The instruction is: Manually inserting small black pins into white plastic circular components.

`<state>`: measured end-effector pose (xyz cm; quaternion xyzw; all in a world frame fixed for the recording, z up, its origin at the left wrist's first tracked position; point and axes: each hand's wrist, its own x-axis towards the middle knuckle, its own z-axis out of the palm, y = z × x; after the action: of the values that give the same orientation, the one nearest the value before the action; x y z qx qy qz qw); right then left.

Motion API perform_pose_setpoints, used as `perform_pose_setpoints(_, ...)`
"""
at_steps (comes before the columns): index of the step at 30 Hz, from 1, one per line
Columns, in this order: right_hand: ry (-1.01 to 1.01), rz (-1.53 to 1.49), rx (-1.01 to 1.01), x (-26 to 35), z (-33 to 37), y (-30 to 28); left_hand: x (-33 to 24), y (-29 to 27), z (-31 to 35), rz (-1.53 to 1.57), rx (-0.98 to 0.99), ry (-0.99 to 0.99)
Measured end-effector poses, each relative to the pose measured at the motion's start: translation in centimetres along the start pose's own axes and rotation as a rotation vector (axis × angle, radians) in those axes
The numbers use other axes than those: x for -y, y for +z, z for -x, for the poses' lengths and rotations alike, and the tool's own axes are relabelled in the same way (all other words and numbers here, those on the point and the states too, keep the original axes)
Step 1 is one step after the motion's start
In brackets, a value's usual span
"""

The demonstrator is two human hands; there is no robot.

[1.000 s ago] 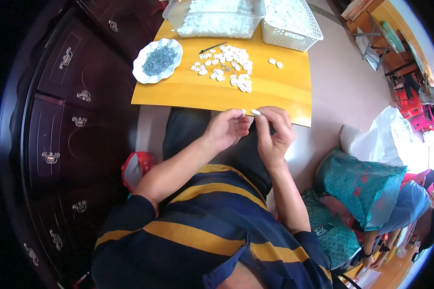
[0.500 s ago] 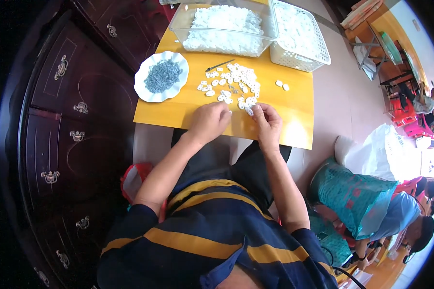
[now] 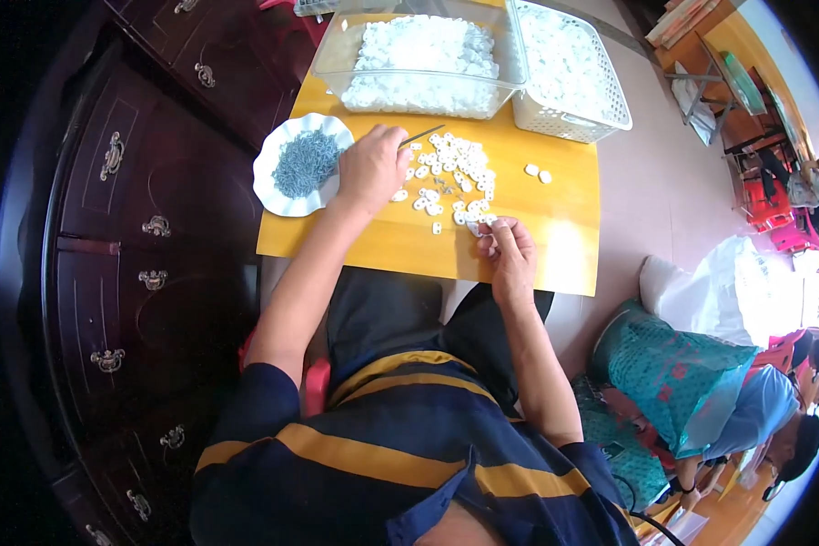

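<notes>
My left hand (image 3: pixel 370 171) has its fingers curled around the near end of a thin dark rod-like tool (image 3: pixel 428 133); that end is hidden by the fingers. It is beside a scalloped white dish (image 3: pixel 267 187) heaped with small grey screws (image 3: pixel 302 164). My right hand (image 3: pixel 511 255), near the table's front edge, pinches a small white plastic piece (image 3: pixel 474 230) between thumb and fingers. Between the hands lies a spread of small white two-holed plastic pieces (image 3: pixel 464 156), with a few loose screws (image 3: pixel 444 186) among them. One white piece (image 3: pixel 437 228) lies apart toward me.
A clear bin (image 3: pixel 328 77) of white pieces stands at the back of the yellow table (image 3: pixel 564 227), beside a white perforated basket (image 3: pixel 573 127), also full. Two white pieces (image 3: pixel 538 173) lie at the right. Dark drawers (image 3: pixel 155 200) flank the left; teal bags (image 3: pixel 673 373) and people are at right.
My left hand has moved up and left from the front of the pile to the dark tool, leaving a white piece on the table. My right hand stays near the pile with its piece.
</notes>
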<state>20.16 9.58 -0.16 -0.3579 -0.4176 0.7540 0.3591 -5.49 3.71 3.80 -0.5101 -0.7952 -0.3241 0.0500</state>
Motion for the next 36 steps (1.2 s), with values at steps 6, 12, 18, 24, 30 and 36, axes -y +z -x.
perform_pose_setpoints(6,0.051,-0.065,0.029,-0.5,-0.5,-0.8,2.5,2.7,-2.8,-0.241,0.179,0.027)
perform_pose_setpoints(12,0.107,-0.215,0.046,0.4,-0.3,-0.6,3.1,3.1,-3.1,-0.300,0.125,0.104)
perform_pose_setpoints(18,0.193,-0.320,0.036,1.0,-1.1,-1.4,-0.9,-1.4,-0.4,-0.216,0.017,0.136)
perform_pose_setpoints(24,0.220,-0.369,0.074,0.7,-1.4,-2.0,-7.8,-3.2,7.4,0.335,0.256,0.038)
perform_pose_setpoints(30,0.204,-0.394,0.095,0.4,-1.3,-1.7,-9.5,-1.2,9.9,0.533,0.196,0.107)
perform_pose_setpoints(36,0.193,-0.385,0.082,0.1,-1.3,-2.2,-9.7,-0.9,9.4,0.548,0.159,0.081)
